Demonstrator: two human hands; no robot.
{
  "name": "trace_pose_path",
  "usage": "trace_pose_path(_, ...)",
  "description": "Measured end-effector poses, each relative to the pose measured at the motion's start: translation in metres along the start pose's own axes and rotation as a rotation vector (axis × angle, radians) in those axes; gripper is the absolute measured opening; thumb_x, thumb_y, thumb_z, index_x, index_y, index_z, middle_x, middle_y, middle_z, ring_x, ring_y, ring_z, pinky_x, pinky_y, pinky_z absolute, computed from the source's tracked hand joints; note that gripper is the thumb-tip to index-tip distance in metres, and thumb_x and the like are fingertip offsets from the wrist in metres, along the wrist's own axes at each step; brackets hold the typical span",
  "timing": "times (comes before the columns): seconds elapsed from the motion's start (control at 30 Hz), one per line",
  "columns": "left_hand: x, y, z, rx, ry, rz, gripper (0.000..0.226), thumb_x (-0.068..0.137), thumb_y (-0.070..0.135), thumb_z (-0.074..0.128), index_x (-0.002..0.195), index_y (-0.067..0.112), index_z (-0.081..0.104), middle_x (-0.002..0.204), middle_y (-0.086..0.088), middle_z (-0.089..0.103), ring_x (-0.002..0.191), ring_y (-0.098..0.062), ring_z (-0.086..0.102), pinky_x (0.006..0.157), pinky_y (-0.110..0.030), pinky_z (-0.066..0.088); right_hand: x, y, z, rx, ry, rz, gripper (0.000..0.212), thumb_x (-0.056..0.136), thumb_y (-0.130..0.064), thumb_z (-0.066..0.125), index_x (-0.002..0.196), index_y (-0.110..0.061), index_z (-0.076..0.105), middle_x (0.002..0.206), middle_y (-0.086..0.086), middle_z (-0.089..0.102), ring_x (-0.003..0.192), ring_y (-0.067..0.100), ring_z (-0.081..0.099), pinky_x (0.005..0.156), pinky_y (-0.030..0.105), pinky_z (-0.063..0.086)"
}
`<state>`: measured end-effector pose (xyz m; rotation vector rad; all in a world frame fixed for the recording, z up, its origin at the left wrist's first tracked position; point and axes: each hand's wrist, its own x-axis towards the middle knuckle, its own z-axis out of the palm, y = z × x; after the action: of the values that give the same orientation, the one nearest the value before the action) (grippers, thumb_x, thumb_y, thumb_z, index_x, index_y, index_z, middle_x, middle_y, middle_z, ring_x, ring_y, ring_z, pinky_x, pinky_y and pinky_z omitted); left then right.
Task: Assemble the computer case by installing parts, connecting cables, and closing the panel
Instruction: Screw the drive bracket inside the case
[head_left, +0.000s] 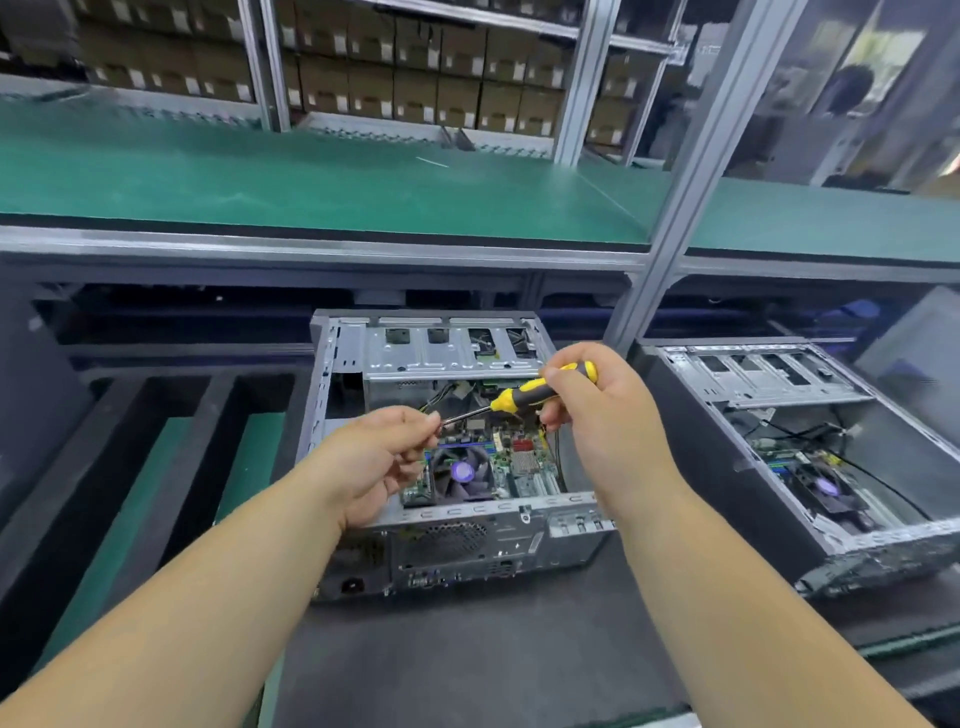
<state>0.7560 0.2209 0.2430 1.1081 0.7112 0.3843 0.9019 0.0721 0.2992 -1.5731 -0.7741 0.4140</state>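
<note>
An open computer case (467, 540) lies on its side in front of me, side panel off. Inside it I see the motherboard (524, 462), a CPU fan (461, 472) and cables. My right hand (597, 410) grips the yellow-and-black handle of a screwdriver (540, 387) above the case. Its metal shaft points left to my left hand (374, 457), whose fingertips pinch at the tip. Whether a screw sits between those fingers is too small to tell.
A second open case (810, 467) lies to the right. Black foam trays (171, 431) with green strips sit to the left. A green-topped shelf (311, 182) runs above the bench, with an aluminium post (670, 218) and stacked cardboard boxes (415, 67) behind.
</note>
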Motion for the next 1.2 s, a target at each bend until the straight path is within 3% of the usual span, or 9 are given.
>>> trace_pose_path(0.1, 0.017, 0.008, -0.008, 0.146, -0.055, 0.028, 0.017, 0.093, 0.015, 0.064, 0.077, 0.013, 0.059, 0.065, 0.003, 0.058, 0.056, -0.01, 0.039, 0.061, -0.024, 0.034, 0.016, 0.003, 0.006, -0.033, 0.044, -0.028, 0.013, 0.092, -0.018, 0.055, 0.086, -0.025, 0.064, 0.061, -0.004, 0.062, 0.059, 0.01, 0.058, 0.059, 0.029, 0.051)
trace_pose_path(0.23, 0.036, 0.01, -0.008, 0.099, -0.137, 0.0, 0.021, 0.093, 0.013, 0.062, 0.073, 0.015, 0.059, 0.065, 0.003, 0.058, 0.056, -0.009, 0.039, 0.061, -0.023, 0.032, 0.032, 0.015, 0.011, -0.011, 0.129, -0.072, 0.008, 0.098, -0.018, 0.057, 0.101, -0.024, 0.061, 0.071, -0.009, 0.067, 0.061, 0.01, 0.063, 0.061, 0.023, 0.053)
trace_pose_path(0.37, 0.055, 0.004, 0.005, -0.001, -0.146, -0.049, 0.017, 0.087, 0.016, 0.066, 0.071, 0.015, 0.063, 0.066, 0.003, 0.059, 0.055, -0.007, 0.039, 0.052, -0.016, 0.037, 0.046, 0.031, 0.005, -0.035, 0.153, -0.104, 0.029, 0.099, -0.017, 0.059, 0.123, -0.031, 0.049, 0.084, -0.007, 0.067, 0.07, 0.015, 0.071, 0.067, 0.024, 0.057)
trace_pose_path(0.53, 0.074, 0.0, 0.026, -0.162, -0.073, -0.123, 0.015, 0.071, 0.02, 0.072, 0.074, 0.011, 0.061, 0.065, 0.001, 0.06, 0.048, -0.003, 0.041, 0.044, -0.013, 0.036, 0.075, 0.047, -0.016, 0.031, 0.02, -0.11, 0.04, 0.097, -0.01, 0.061, 0.125, -0.036, 0.047, 0.094, -0.008, 0.07, 0.083, 0.011, 0.073, 0.075, 0.022, 0.056)
trace_pose_path(0.63, 0.082, -0.001, 0.04, -0.101, -0.086, -0.152, 0.016, 0.07, 0.022, 0.071, 0.074, 0.01, 0.061, 0.064, 0.001, 0.059, 0.049, -0.004, 0.038, 0.045, -0.013, 0.031, 0.096, 0.054, -0.032, 0.06, -0.109, -0.115, 0.042, 0.097, -0.007, 0.056, 0.124, -0.036, 0.046, 0.099, -0.006, 0.068, 0.087, 0.014, 0.071, 0.082, 0.032, 0.054)
trace_pose_path(0.77, 0.095, 0.006, 0.058, -0.077, -0.055, -0.158, 0.014, 0.075, 0.019, 0.069, 0.078, 0.008, 0.06, 0.063, 0.001, 0.058, 0.051, -0.004, 0.036, 0.047, -0.014, 0.029, 0.125, 0.057, -0.053, 0.033, -0.214, -0.154, 0.041, 0.089, -0.019, 0.057, 0.125, -0.036, 0.046, 0.097, -0.006, 0.067, 0.093, 0.017, 0.068, 0.088, 0.04, 0.055)
trace_pose_path(0.93, 0.119, 0.022, 0.077, -0.148, -0.032, -0.09, 0.029, 0.073, 0.031, 0.069, 0.089, 0.008, 0.061, 0.067, 0.002, 0.056, 0.053, -0.004, 0.037, 0.049, -0.013, 0.035, 0.159, 0.069, -0.061, 0.136, -0.106, -0.162, 0.036, 0.089, -0.022, 0.063, 0.119, -0.036, 0.052, 0.094, -0.005, 0.07, 0.089, 0.016, 0.072, 0.077, 0.028, 0.056)
trace_pose_path(1.07, 0.148, 0.03, 0.083, -0.155, -0.013, -0.164, 0.055, 0.087, 0.058, 0.053, 0.099, 0.006, 0.064, 0.066, 0.003, 0.055, 0.054, -0.005, 0.037, 0.054, -0.017, 0.033, 0.184, 0.08, -0.065, 0.16, -0.017, -0.157, 0.032, 0.089, -0.023, 0.064, 0.114, -0.04, 0.053, 0.091, -0.007, 0.07, 0.086, 0.019, 0.073, 0.077, 0.037, 0.056)
trace_pose_path(1.2, 0.176, 0.014, 0.085, -0.218, 0.076, -0.388, 0.041, 0.098, 0.045, 0.049, 0.095, 0.006, 0.062, 0.058, 0.001, 0.046, 0.052, -0.008, 0.03, 0.054, -0.02, 0.024, 0.211, 0.09, -0.07, 0.142, 0.074, -0.144, 0.033, 0.089, -0.017, 0.062, 0.114, -0.035, 0.052, 0.086, -0.011, 0.069, 0.079, 0.015, 0.073, 0.07, 0.026, 0.057)
